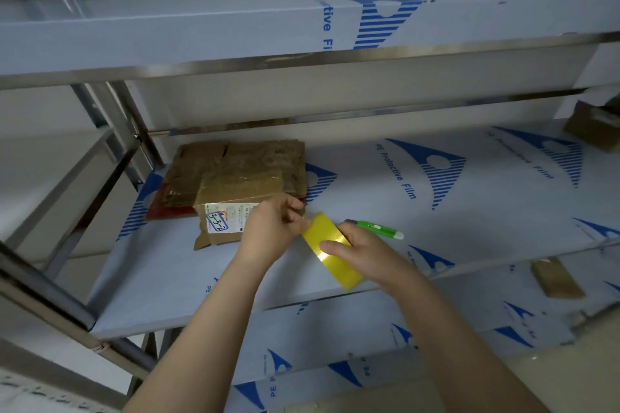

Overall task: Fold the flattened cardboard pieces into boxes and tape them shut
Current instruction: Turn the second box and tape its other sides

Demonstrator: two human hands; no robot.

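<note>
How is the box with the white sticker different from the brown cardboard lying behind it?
The labelled box is folded up into shape, while the flattened cardboard pieces lie flat in a stack. The box carries a white label; the pieces show none. The box sits in front, the pieces behind it. Both are brown cardboard on the same shelf.

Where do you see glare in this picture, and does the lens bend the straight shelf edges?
Head view: a bright glare band crosses the yellow tape roll just below the thumb of the right hand. Head view: the steel shelf edge bows slightly and tilts, a wide-angle effect. Head view: the label on the box is soft, and its small print is unreadable.
</note>
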